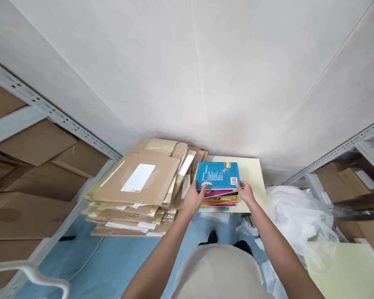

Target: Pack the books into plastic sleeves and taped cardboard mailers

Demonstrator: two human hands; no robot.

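Note:
A blue book (217,175) lies on top of a small stack of colourful books (220,198) on a pale yellow table (252,178). My left hand (193,198) grips the near left corner of the blue book, thumb on its cover. At the near right corner my right hand (245,192) holds the book with fingers curled around its edge. Both hands are closed on the book. Just left of the books sits a tall pile of brown padded envelopes (137,187), some with white labels.
Metal shelving with flattened cardboard (34,174) stands on the left. On the right is more shelving with boxes (349,178), a heap of white plastic wrap (296,216) and another pale yellow surface (345,270). The floor (112,265) is blue. A white wall rises behind.

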